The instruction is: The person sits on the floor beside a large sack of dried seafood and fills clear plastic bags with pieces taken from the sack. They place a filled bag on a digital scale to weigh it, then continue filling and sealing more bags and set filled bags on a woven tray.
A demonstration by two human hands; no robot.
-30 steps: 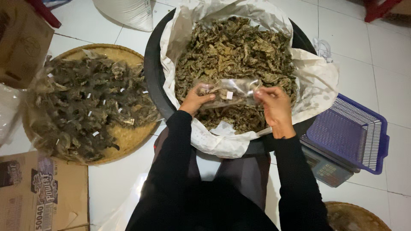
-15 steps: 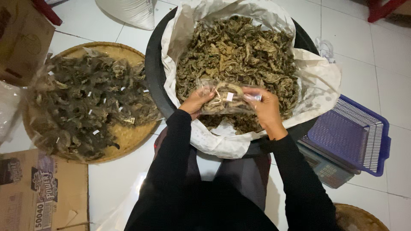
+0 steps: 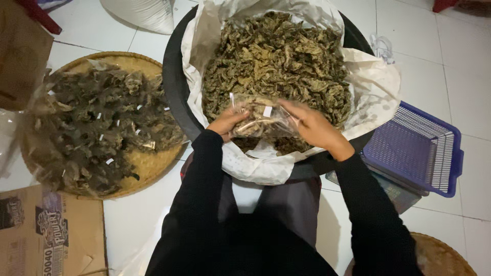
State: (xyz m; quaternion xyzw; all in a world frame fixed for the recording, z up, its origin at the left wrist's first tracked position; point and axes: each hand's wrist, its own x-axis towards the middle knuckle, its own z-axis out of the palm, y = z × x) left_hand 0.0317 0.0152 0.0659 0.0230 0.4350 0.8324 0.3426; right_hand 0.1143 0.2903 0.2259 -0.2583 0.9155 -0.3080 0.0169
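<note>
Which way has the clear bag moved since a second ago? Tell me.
Barely: the clear bag stays over the black tub's near rim, between both hands.

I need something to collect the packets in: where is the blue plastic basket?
In the head view the blue plastic basket sits on the white tiled floor at the person's right, just beside the big black tub, near the right hand.

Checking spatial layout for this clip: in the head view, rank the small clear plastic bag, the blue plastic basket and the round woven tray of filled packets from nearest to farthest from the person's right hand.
1. Small clear plastic bag: held in the right hand.
2. Blue plastic basket: on the floor, to its right.
3. Round woven tray: far left, beyond the left hand.
</note>
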